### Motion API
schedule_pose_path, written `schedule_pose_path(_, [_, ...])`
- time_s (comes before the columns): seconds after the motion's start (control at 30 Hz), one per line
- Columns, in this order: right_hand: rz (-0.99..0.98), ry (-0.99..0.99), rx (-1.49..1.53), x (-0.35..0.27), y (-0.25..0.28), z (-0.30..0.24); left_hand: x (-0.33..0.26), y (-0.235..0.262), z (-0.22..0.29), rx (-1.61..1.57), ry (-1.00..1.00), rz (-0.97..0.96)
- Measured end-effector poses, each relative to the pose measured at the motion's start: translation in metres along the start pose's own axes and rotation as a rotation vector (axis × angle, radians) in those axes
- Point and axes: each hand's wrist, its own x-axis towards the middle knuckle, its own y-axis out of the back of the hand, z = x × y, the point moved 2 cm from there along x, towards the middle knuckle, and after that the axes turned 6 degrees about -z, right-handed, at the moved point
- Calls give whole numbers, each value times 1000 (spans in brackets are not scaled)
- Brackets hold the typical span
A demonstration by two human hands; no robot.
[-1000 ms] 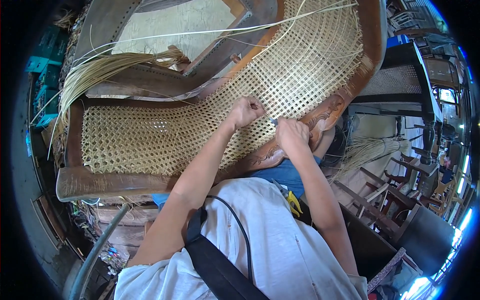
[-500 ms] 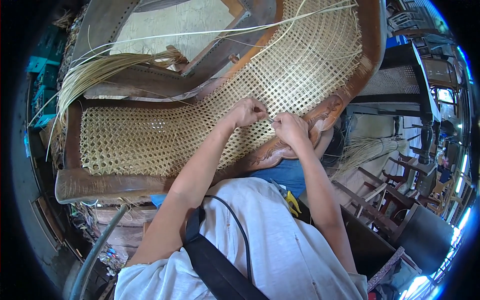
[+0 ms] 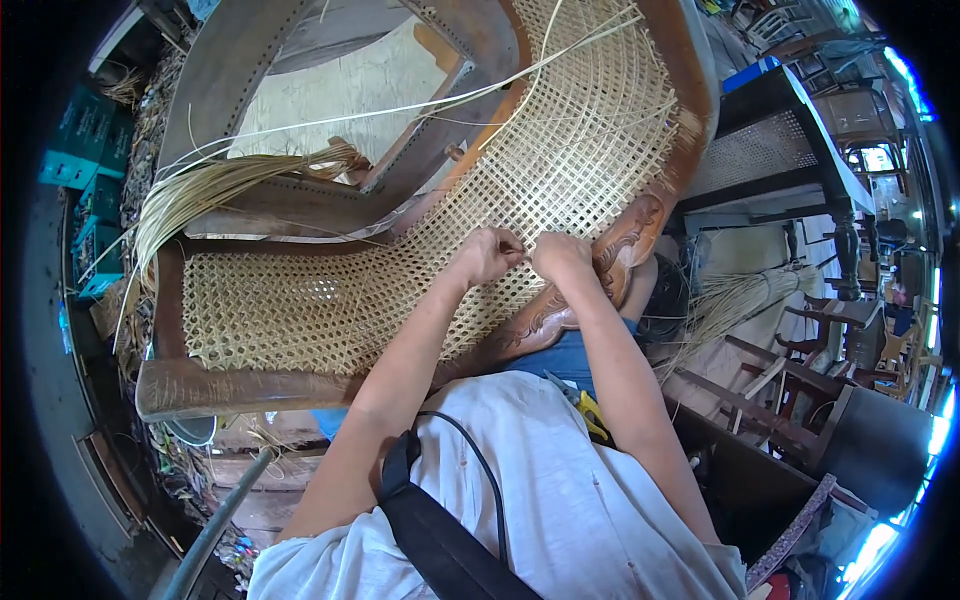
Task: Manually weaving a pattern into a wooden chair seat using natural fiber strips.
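Over the woven cane panel (image 3: 290, 308), near its lower right edge, my left hand (image 3: 488, 256) and right hand (image 3: 562, 256) are meeting just beside each other. My left fingers are curling inward, thumb and fingertips close together; my right hand is showing its back, the fingers folding out of sight. I cannot tell what, if anything, either is gripping. The panel is stretching across a brown wooden frame (image 3: 250, 392) lying before me, and a carved scroll (image 3: 622, 235) is decorating its edge, just right of my right hand. To the upper left, a bundle of pale strands (image 3: 205, 193) is resting over a darker wooden section (image 3: 225, 78) edged with small holes. A yellow-handled tool (image 3: 592, 412) is sitting near my waist. Off to the right, black furniture (image 3: 762, 182) with a cane inset is standing.
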Motion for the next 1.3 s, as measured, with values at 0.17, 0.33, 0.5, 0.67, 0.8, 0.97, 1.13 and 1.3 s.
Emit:
schedule_pose_path(0.17, [80,-1,22,-31,2,35,-9,-2,-2,71,13,63])
schedule_pose_path(0.33, [281,46,248,-37,-20,10,-9,-2,7,69,103,37])
schedule_pose_path(0.5, [454,138,118,-6,-45,3,-8,-9,9,116,28,80])
schedule_pose_path(0.67, [307,15,80,-29,-23,33,-12,-16,5,215,-11,146])
schedule_pose_path(0.8, [411,-161,118,-63,9,83,-12,-20,18,384,-78,227])
schedule_pose_path(0.97, [496,62,233,-81,20,67,0,-36,35,29,-474,162])
schedule_pose_path(1.13, [382,117,220,-67,17,53,5,-10,29,-599,-100,78])
schedule_pose_path(1.3, [180,157,-82,-49,1,26,7,-5,-8,-314,83,184])
